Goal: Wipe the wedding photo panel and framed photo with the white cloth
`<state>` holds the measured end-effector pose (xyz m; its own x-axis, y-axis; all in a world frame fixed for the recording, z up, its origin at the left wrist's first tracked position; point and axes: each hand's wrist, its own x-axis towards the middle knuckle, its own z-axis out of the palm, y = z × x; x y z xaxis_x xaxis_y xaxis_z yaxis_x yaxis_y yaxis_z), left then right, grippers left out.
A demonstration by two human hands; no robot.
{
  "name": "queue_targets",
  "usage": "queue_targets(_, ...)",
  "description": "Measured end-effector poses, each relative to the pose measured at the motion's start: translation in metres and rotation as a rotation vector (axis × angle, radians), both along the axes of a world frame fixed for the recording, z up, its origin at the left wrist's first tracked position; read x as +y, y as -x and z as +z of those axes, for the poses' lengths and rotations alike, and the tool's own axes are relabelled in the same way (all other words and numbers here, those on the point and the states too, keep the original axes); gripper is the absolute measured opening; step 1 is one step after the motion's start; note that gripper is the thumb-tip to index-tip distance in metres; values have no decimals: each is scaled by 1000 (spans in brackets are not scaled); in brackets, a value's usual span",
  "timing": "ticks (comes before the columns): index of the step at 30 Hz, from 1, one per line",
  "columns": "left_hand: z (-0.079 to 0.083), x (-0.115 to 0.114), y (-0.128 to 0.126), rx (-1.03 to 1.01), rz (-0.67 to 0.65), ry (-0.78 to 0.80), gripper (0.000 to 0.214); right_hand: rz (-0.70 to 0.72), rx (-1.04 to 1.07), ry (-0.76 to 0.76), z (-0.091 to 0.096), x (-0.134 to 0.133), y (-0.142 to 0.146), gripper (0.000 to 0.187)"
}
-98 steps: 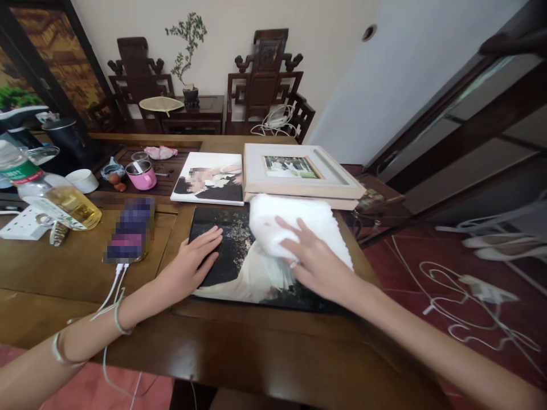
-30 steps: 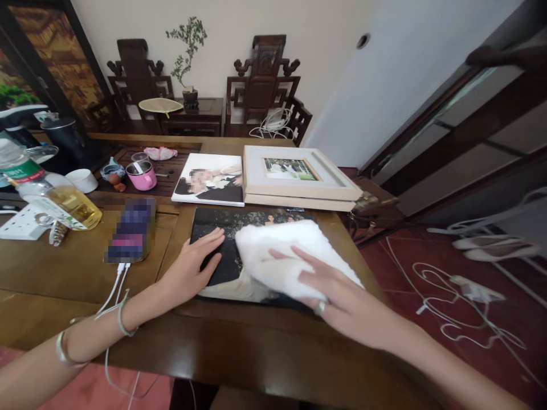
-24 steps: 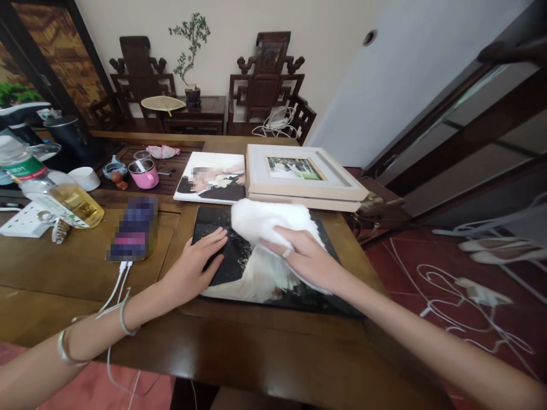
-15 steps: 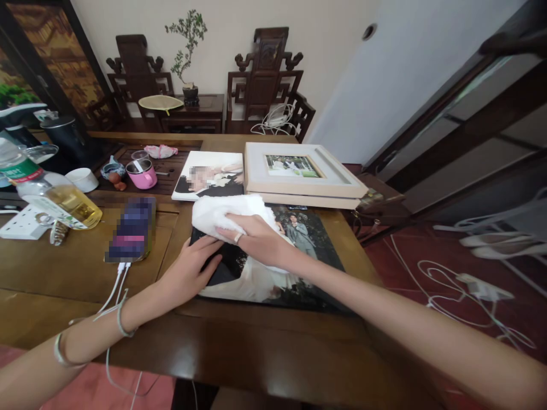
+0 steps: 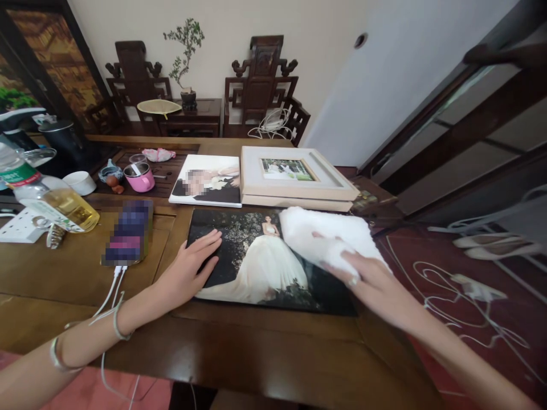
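1. On the wooden table point(image 5: 222, 356), just in front of a framed picture point(image 5: 294, 171) and a canvas print point(image 5: 207, 188), lies a flat photo panel point(image 5: 265, 265).
2. It appears thin and stiff, probably light; the smooth face could be slippery and scratch easily, so opposite edges seem the safest hold.
3. The white towel point(image 5: 329, 228) should handle softly, best gripped by a bunched fold.
4. Extended, close-set fingers of the left hand point(image 5: 194, 262) rest on the panel's left side, grasping nothing; the right hand point(image 5: 363, 276), fingers blurred, holds the bunched towel over the upper right corner.
5. Dark-toned, the panel shows 1 figure point(image 5: 273, 262) in a long pale gown; the towel looks fluffy.
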<state>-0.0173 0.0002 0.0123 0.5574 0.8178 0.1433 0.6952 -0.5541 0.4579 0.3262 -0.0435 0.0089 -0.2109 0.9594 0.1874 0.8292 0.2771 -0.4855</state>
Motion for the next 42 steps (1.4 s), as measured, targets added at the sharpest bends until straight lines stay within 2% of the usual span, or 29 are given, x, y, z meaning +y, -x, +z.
queue_targets(4,-1,1,0,-4,-5,-22,40,270,-52,8,10,-53,15,19)
queue_targets(6,-2,2,1,-24,-17,-40,40,378,-47,65,19,-69,21,28)
queue_targets(8,-2,3,0,-40,-27,-48,40,405,-37,125,26,-72,20,34)
queue_targets(10,-2,3,0,-37,-29,-47,40,343,-35,148,29,-60,16,26)
queue_targets(12,-1,2,0,-20,-22,-40,39,264,-38,147,28,-35,13,17)
queue_targets(15,1,1,0,-5,-17,-26,39,180,2,113,24,12,12,33)
queue_targets(17,2,1,0,-3,-18,-23,39,121,30,78,21,38,13,37)
queue_targets(20,3,1,0,-4,-19,-20,39,82,40,41,16,53,14,36)
queue_targets(23,1,1,0,-12,-20,-19,40,105,36,28,13,36,16,32)
queue_targets(31,-2,2,1,-18,-24,-33,40,324,-77,-33,15,-63,26,17)
queue_targets(34,0,2,0,-28,-23,-25,40,413,-45,-29,17,-76,24,21)
queue_targets(37,1,1,0,3,-16,-7,40,422,-71,38,20,-63,17,19)
queue_targets(39,1,1,0,23,-11,-3,40,380,-102,90,21,-42,11,16)
queue_targets(42,1,1,1,17,-23,-24,39,293,-73,84,18,-2,5,25)
